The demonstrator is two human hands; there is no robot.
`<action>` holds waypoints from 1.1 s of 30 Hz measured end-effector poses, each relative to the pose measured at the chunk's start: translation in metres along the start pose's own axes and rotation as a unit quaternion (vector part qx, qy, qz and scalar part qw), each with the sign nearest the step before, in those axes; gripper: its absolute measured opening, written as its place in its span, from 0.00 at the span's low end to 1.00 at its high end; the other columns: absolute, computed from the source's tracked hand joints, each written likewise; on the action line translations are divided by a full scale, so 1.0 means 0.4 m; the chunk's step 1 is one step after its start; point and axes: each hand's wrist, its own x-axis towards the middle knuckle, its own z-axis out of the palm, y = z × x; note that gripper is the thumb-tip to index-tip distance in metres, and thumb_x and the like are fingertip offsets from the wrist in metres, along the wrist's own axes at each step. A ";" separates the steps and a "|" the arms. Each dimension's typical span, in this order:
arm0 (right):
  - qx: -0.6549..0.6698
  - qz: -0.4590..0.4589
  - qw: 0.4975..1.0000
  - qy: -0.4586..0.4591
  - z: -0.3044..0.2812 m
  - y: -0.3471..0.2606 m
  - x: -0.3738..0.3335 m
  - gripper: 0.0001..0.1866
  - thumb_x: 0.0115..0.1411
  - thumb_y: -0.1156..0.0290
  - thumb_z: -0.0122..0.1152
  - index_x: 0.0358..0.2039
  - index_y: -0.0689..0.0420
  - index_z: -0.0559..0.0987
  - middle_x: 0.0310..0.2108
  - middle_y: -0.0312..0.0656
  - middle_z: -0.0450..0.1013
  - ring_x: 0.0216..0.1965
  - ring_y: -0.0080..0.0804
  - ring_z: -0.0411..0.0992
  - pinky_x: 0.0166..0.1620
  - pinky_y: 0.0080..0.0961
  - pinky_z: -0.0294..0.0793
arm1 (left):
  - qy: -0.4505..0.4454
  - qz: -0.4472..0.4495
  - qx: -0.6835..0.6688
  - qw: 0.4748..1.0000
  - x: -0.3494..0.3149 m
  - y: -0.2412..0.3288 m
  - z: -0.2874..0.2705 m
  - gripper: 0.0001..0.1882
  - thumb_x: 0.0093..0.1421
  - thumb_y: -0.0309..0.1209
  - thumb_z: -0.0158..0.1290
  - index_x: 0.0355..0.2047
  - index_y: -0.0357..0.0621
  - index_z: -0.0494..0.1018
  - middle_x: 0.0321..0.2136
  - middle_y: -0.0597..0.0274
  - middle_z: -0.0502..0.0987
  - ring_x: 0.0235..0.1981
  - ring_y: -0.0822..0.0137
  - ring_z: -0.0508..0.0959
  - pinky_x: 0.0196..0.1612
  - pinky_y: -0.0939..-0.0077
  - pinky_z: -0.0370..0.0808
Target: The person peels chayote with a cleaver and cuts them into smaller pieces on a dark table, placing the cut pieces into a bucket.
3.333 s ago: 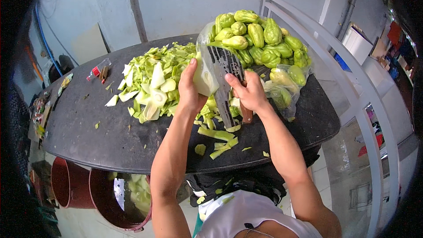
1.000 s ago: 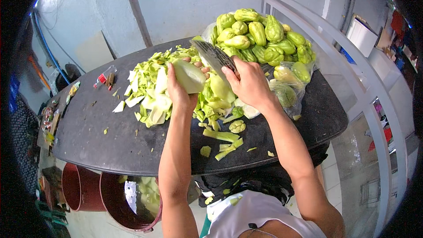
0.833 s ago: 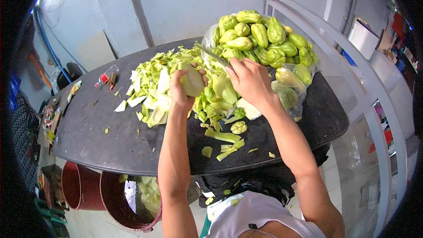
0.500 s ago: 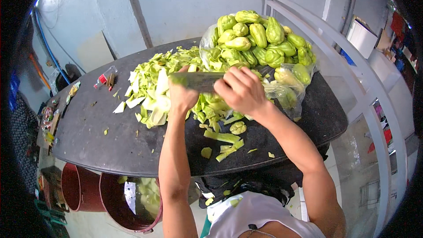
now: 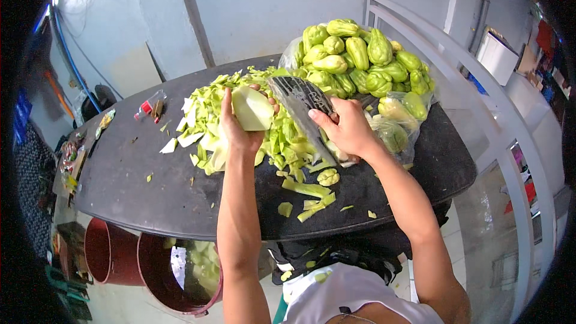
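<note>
Clock positions are read from the centre of the view, 12 at the top.

Item: one pale green, smooth-cut piece of chayote (image 5: 252, 110), skin pared off the face in view; held above the table, toward 11 o'clock.

Left hand (image 5: 242, 132): grip curled around that piece, thumb at its 9 o'clock side, fingertips showing behind at 2 o'clock.

Right hand (image 5: 350, 129): grip closed on a broad metal cleaver with a dark-marked blade (image 5: 298, 105), thumb resting on the blade. Blade slanted from 11 to 5 o'clock, beside the piece; whether the two touch cannot be made out.

Surroundings: black table with a curved edge (image 5: 135, 174); heap of light green flat parings (image 5: 207, 111), 10 o'clock; mound of whole ridged green chayotes (image 5: 378, 48), 1 o'clock; clear plastic bag of chayotes (image 5: 396, 135), 3 o'clock; green cut strips (image 5: 305, 188), 5 o'clock; maroon round tub (image 5: 151, 270) holding pale pieces, 7 o'clock.

Step, as judged: paring, apparently between strokes. A further stroke calls for turning any uncut side toward the edge and keeping the left fingertips behind it.
</note>
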 end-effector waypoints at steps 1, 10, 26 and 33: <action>-0.001 0.000 1.000 0.000 0.003 0.002 -0.001 0.15 0.62 0.62 0.62 0.30 0.63 0.77 0.15 0.40 0.68 0.15 0.25 0.62 0.23 0.27 0.63 | 0.000 0.000 -0.001 1.000 -0.001 0.000 0.003 0.28 0.65 0.54 0.45 0.44 0.37 0.72 0.32 0.55 0.76 0.34 0.57 0.78 0.40 0.61 0.78; 0.113 -0.011 0.993 -0.019 0.011 0.028 -0.009 0.17 0.64 0.62 0.61 0.23 0.58 0.72 0.15 0.27 0.62 0.17 0.15 0.57 0.21 0.21 0.57 | -0.011 -0.018 0.094 0.995 -0.015 -0.011 0.026 0.25 0.66 0.52 0.45 0.45 0.41 0.74 0.35 0.60 0.79 0.34 0.67 0.79 0.38 0.73 0.77; 0.170 0.029 0.984 -0.036 0.017 0.069 -0.019 0.18 0.63 0.58 0.61 0.24 0.60 0.74 0.14 0.29 0.63 0.19 0.18 0.58 0.23 0.25 0.59 | 0.003 -0.022 0.133 0.991 -0.034 -0.037 0.048 0.26 0.64 0.53 0.48 0.46 0.42 0.74 0.37 0.59 0.78 0.37 0.63 0.78 0.43 0.67 0.75; 0.213 0.058 0.975 -0.036 0.018 0.059 -0.024 0.14 0.65 0.61 0.60 0.29 0.58 0.72 0.17 0.27 0.64 0.16 0.14 0.61 0.19 0.18 0.62 | -0.022 -0.041 0.144 0.988 -0.039 -0.058 0.043 0.27 0.63 0.54 0.49 0.47 0.42 0.73 0.37 0.58 0.78 0.38 0.62 0.78 0.43 0.65 0.75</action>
